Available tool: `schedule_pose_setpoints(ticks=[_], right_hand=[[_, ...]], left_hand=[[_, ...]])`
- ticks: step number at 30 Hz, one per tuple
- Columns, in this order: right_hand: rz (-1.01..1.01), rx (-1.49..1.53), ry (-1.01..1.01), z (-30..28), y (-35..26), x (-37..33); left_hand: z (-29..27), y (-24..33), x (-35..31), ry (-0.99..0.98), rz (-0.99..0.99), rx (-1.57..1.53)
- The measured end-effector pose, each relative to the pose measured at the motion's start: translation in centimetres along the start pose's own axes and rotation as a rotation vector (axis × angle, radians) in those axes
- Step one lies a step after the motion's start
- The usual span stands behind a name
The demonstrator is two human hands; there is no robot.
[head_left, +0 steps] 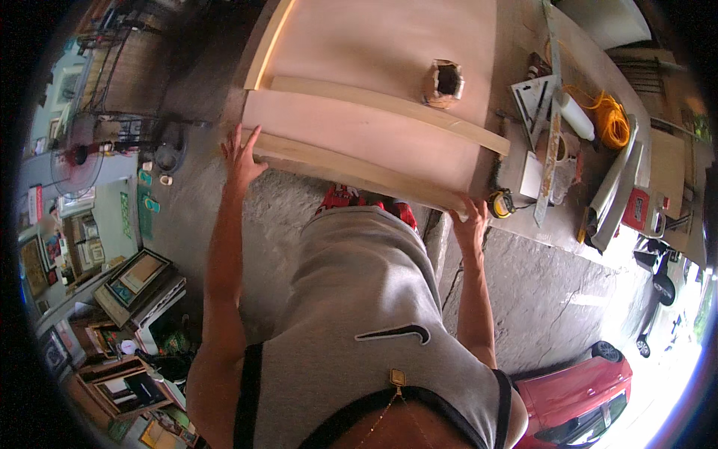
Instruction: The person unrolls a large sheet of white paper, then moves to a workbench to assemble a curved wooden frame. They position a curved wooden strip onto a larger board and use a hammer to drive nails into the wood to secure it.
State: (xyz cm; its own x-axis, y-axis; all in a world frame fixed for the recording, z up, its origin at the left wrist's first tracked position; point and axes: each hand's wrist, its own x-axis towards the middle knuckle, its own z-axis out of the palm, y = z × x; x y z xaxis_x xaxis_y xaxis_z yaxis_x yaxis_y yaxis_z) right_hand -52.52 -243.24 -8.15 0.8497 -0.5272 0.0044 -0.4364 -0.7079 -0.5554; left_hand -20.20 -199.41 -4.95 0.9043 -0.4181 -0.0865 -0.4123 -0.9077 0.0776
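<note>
A long pale wooden strip (pixel 351 173) lies along the near edge of a flat pinkish board (pixel 359 45). At its left end my left hand (pixel 241 163) rests with fingers stretched and spread, the thumb apart near the strip's front side. My right hand (pixel 470 228) grips the strip's right end, fingers bent over the corner. Farther up the board, a second wooden strip (pixel 389 112) runs roughly parallel. A third strip (pixel 268 45) stands along the board's left edge. Behind the second strip sits a small brown box-like object (pixel 446 82) with a dark opening.
On the table's right side are a yellow tape measure (pixel 501 204), a long metal ruler (pixel 551 150), a set square (pixel 532 105), a white bottle (pixel 576 116) and coiled orange cord (pixel 612 120). A fan (pixel 77 155) and stacked frames (pixel 134 280) stand left. A red car (pixel 576 400) is lower right.
</note>
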Motion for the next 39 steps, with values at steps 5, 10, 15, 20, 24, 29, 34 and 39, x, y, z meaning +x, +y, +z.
schedule_pose_setpoints(ticks=[5,10,15,20,24,29,34,39], right_hand=[[0.062,0.095,0.002,0.5,-0.1,-1.2],[0.179,0.121,-0.020,0.6,0.8,-2.5],[0.525,0.539,-0.037,1.9,1.9,-1.0],[0.598,0.181,0.114,3.5,1.8,0.2],[0.757,0.801,0.278,4.5,1.3,0.3],[0.819,0.820,0.357,4.2,0.7,0.7],[0.711,0.936,0.424,3.0,-0.3,0.5],[0.726,1.023,0.465,2.1,0.2,0.3]], left_hand=[[2.0,-6.2,-0.2,-0.096,0.081,-0.213],[3.2,-7.4,-3.8,-0.099,0.013,-0.314],[5.2,-8.3,-2.5,0.000,-0.055,-0.344],[7.5,-9.8,-1.1,-0.147,-0.158,-0.367],[7.0,-9.9,-0.9,-0.135,-0.187,-0.687],[4.5,-8.3,-1.3,-0.153,-0.445,-0.966],[3.7,-8.2,-1.5,-0.097,-0.568,-1.154],[3.7,-9.4,-1.6,-0.067,-0.540,-1.365]])
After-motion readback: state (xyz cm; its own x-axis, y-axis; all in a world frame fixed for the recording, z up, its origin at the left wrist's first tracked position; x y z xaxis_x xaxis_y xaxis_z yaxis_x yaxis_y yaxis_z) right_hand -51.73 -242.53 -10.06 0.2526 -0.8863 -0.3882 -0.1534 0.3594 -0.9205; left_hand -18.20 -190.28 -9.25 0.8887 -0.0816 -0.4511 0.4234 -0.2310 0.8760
